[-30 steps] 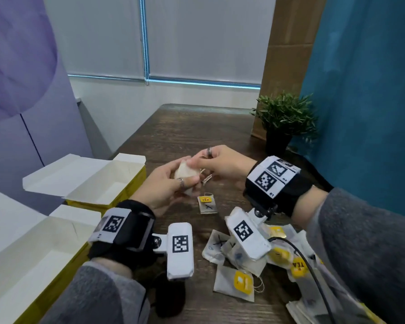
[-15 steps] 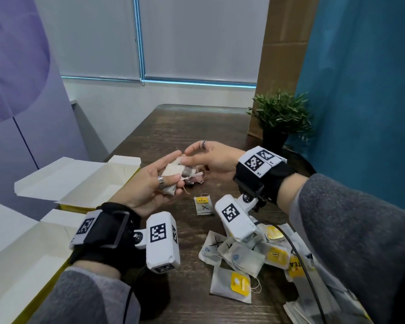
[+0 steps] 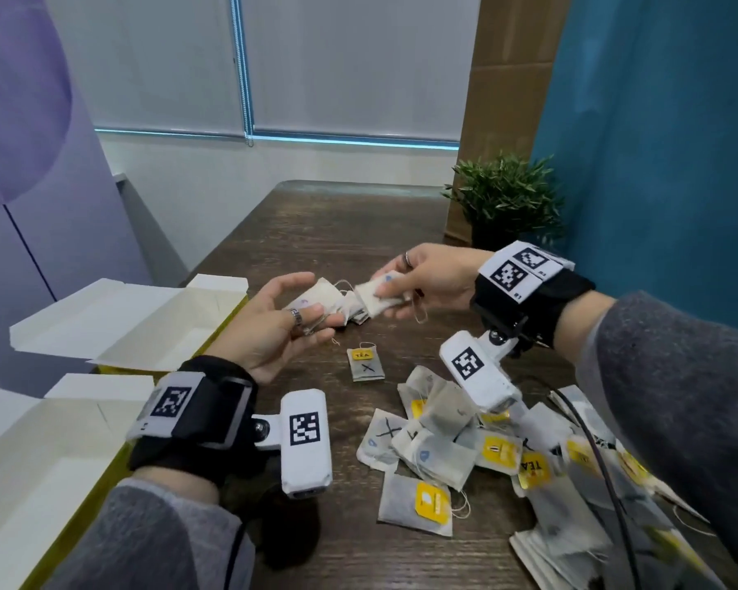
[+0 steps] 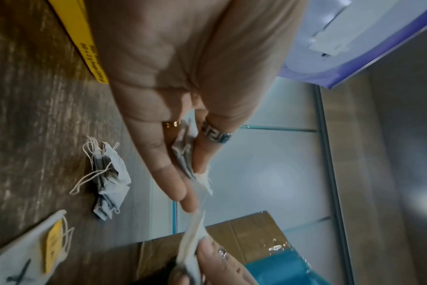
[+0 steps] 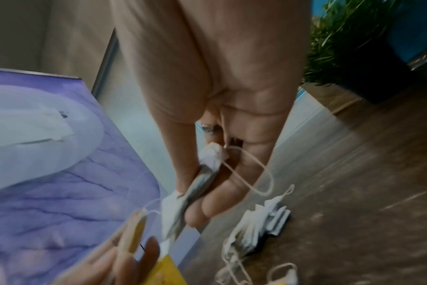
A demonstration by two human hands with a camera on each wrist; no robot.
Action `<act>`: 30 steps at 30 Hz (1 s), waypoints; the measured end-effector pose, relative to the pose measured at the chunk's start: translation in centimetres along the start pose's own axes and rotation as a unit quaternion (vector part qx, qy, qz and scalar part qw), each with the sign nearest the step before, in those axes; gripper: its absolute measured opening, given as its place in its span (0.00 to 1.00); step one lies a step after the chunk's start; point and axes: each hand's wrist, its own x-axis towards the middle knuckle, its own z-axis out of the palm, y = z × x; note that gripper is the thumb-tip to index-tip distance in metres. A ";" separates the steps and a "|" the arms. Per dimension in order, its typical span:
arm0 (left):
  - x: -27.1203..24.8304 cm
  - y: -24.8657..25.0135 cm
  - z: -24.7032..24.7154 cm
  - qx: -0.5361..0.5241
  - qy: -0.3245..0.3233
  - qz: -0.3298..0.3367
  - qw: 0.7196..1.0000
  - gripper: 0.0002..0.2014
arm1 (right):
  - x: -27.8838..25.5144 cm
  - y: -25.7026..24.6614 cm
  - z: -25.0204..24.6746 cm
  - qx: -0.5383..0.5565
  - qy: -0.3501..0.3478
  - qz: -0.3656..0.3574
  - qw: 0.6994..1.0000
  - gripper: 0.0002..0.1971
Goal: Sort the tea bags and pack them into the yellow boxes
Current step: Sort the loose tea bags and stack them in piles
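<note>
My left hand (image 3: 316, 302) hovers palm-up over the table and pinches a few white tea bags (image 3: 322, 293) between thumb and fingers; the left wrist view shows them (image 4: 185, 160) folded under the ringed thumb. My right hand (image 3: 386, 291) pinches another white tea bag (image 3: 376, 300) by its end, its string dangling (image 5: 256, 173). A small stack of tea bags (image 4: 108, 177) lies on the table below the hands. Two open yellow boxes (image 3: 226, 319) (image 3: 39, 462), white inside, stand at the left.
A loose pile of tea bags with yellow tags (image 3: 444, 453) covers the near right of the wooden table (image 3: 337, 232). One bag marked X (image 3: 365, 366) lies apart. A potted plant (image 3: 503, 202) stands at the back right, by the teal wall.
The hands were joined on one bundle of tea bags; now they have drawn apart, each holding a bag or bags. A small stack has come to rest on the table beneath them.
</note>
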 end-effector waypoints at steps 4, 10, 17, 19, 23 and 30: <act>-0.2 -0.7 0.8 0.072 -0.001 -0.009 0.997 0.17 | 0.1 2.0 0.3 -0.104 -0.037 0.070 0.991 0.04; -0.3 -1.7 1.1 0.173 0.008 -0.047 0.984 0.14 | 2.8 3.8 2.4 -0.298 -0.059 0.136 0.943 0.13; -0.1 -1.5 0.9 0.210 0.056 -0.073 0.973 0.17 | 2.8 3.8 2.3 -0.379 -0.050 0.115 0.917 0.11; -0.1 -1.5 1.0 0.207 0.072 -0.078 0.973 0.18 | 2.3 3.5 1.8 -0.334 -0.036 0.085 0.938 0.10; -0.3 -1.3 1.3 0.212 0.069 -0.053 0.973 0.19 | 0.2 1.9 0.9 -0.240 -0.028 0.001 0.970 0.11; -1.6 -0.9 3.6 0.085 -0.080 -0.048 0.992 0.12 | -2.8 0.8 1.2 -0.137 0.007 -0.048 0.989 0.10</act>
